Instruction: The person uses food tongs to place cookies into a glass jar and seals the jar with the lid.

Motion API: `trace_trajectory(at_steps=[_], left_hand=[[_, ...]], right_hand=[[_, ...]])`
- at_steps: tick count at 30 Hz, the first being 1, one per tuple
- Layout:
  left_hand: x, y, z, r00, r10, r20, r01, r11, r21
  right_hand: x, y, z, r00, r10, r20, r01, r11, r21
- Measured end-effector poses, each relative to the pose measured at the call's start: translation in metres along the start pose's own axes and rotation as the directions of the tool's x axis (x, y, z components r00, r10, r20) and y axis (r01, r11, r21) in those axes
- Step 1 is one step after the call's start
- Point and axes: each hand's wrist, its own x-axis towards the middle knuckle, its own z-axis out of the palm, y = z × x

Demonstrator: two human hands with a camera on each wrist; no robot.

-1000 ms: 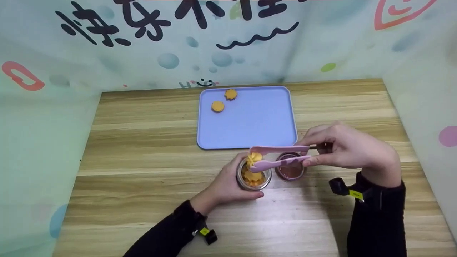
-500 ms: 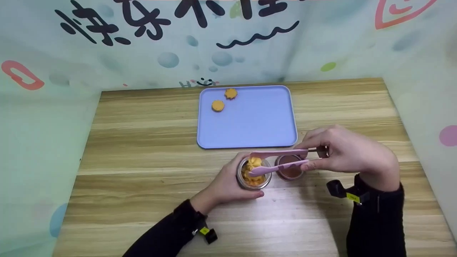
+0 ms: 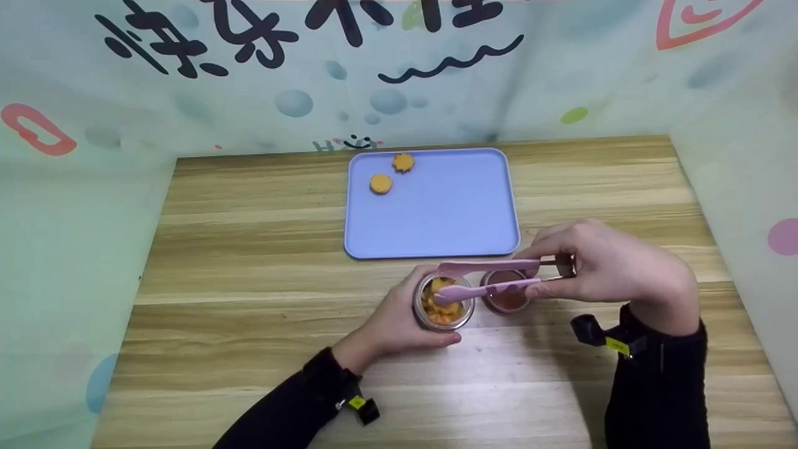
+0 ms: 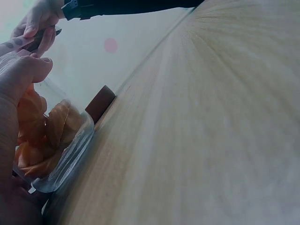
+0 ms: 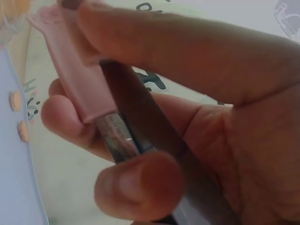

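My left hand holds a clear glass jar on the table, thumb in front and fingers behind. Inside sit several golden swirl-shaped cookies; the left wrist view shows these cookies stacked against the glass. My right hand grips pink-tipped metal tongs between thumb and fingers. Their tips are spread apart over the jar's mouth, one at its far rim, the other across the opening. A cookie lies below and between the tips; whether they touch it I cannot tell. The tongs' metal part shows in the right wrist view.
Behind the jar lies a blue rectangular tray with two cookies near its far left corner. A round reddish-brown lid rests right of the jar, partly under the tongs. Printed cloth walls border the wooden table.
The cookie at the tong tips has gone from above the jar's mouth down into it. The right hand and tongs have lowered slightly. The left hand has kept its hold.
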Motion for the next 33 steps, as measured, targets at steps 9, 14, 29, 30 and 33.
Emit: trace_trajectory(at_steps=[9, 14, 29, 30, 33], left_hand=[[-0.002, 0.023, -0.006, 1.0, -0.023, -0.002, 0.023, 1.0, -0.013], [-0.002, 0.035, -0.01, 0.999, -0.035, 0.019, 0.036, 0.999, -0.022], [-0.001, 0.021, -0.005, 1.0, -0.021, -0.004, 0.021, 0.999, -0.029], [-0.001, 0.022, -0.005, 1.0, -0.02, -0.004, 0.02, 0.999, -0.029], [-0.001, 0.009, -0.002, 1.0, -0.011, -0.013, 0.011, 1.0, -0.016]], right_hand=[[0.001, 0.0, -0.001, 0.998, -0.054, -0.009, 0.055, 0.998, 0.021], [0.003, -0.001, 0.0, 0.999, -0.047, -0.023, 0.048, 0.999, 0.019], [0.02, 0.007, 0.009, 0.978, 0.014, -0.206, -0.032, 0.996, -0.084], [0.022, 0.008, 0.01, 0.975, 0.017, -0.22, -0.038, 0.995, -0.089], [0.027, 0.011, 0.014, 0.961, 0.061, -0.269, -0.086, 0.993, -0.084]])
